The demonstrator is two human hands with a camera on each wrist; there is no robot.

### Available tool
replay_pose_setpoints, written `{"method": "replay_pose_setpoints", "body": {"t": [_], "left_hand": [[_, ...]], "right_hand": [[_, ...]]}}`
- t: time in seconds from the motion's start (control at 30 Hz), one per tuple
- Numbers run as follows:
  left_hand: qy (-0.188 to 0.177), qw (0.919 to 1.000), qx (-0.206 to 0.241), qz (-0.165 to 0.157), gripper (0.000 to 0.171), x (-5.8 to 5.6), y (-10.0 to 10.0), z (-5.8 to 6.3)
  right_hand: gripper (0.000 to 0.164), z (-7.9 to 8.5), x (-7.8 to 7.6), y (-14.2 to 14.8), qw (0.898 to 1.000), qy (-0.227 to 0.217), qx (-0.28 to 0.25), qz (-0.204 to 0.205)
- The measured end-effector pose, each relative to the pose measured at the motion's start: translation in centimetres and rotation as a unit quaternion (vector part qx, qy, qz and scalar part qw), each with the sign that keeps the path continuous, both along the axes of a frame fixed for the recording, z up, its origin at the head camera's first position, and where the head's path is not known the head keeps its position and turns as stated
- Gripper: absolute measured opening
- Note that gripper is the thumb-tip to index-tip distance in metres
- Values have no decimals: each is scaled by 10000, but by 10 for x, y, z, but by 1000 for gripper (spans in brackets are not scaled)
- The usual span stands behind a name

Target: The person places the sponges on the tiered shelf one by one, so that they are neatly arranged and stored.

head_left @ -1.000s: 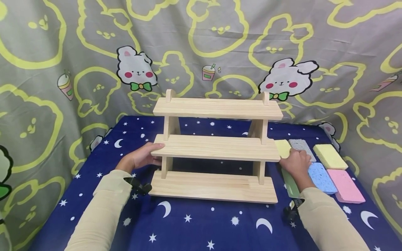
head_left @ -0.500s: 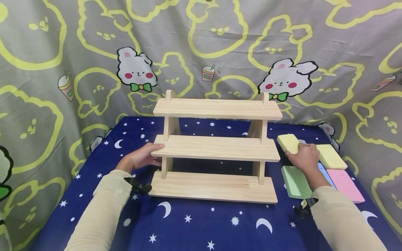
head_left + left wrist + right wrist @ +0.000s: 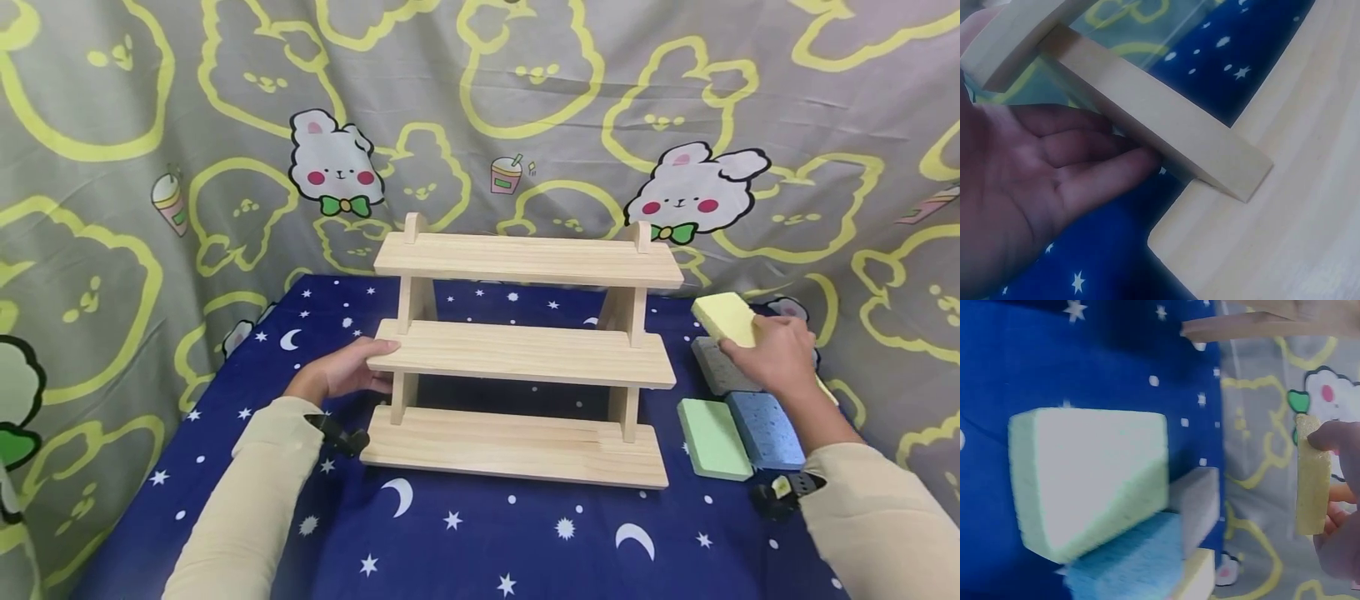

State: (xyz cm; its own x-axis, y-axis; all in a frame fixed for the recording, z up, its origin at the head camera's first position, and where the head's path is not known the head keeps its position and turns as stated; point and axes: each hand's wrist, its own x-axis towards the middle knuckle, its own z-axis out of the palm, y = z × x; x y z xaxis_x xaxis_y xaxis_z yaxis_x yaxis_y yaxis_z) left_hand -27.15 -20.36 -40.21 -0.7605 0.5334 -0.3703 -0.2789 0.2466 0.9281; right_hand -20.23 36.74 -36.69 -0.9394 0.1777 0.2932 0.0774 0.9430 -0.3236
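A three-tier wooden display shelf [image 3: 517,354] stands on the table. My left hand [image 3: 347,367] holds the left end of its middle board, thumb on top and fingers below; in the left wrist view those fingers [image 3: 1110,175] lie against the side support. Off to the shelf's right, my right hand [image 3: 783,354] pinches a yellow sponge [image 3: 723,317] above the table. Beneath that hand lie a grey sponge [image 3: 718,367], a blue sponge [image 3: 767,431] and a green sponge [image 3: 714,439]. Another yellow sponge [image 3: 1197,575] is mostly covered by the right wrist in the head view.
A dark blue cloth [image 3: 450,550] with stars and moons covers the table. Behind it hangs a grey curtain [image 3: 450,83] with yellow outlines and rabbit prints. The right forearm [image 3: 877,508] covers the table's right side.
My right hand has picked up the yellow sponge beside the shelf and carried it up and to the right. The grey sponge is uncovered. My left hand stays on the shelf.
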Motion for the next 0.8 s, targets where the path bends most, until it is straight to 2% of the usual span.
{"method": "replay_pose_setpoints", "body": {"t": [0.23, 0.37, 0.8], "left_hand": [[-42, 10000, 62, -54, 65, -2, -2, -1], [-58, 9999, 93, -56, 64, -2, -2, -1], [-61, 10000, 76, -22, 63, -3, -2, -2]], "right_hand": [[68, 33, 4, 4, 9987, -45, -515, 20], [69, 50, 7, -2, 9975, -59, -702, -16], [68, 95, 7, -32, 9975, 342, -619, 28]]}}
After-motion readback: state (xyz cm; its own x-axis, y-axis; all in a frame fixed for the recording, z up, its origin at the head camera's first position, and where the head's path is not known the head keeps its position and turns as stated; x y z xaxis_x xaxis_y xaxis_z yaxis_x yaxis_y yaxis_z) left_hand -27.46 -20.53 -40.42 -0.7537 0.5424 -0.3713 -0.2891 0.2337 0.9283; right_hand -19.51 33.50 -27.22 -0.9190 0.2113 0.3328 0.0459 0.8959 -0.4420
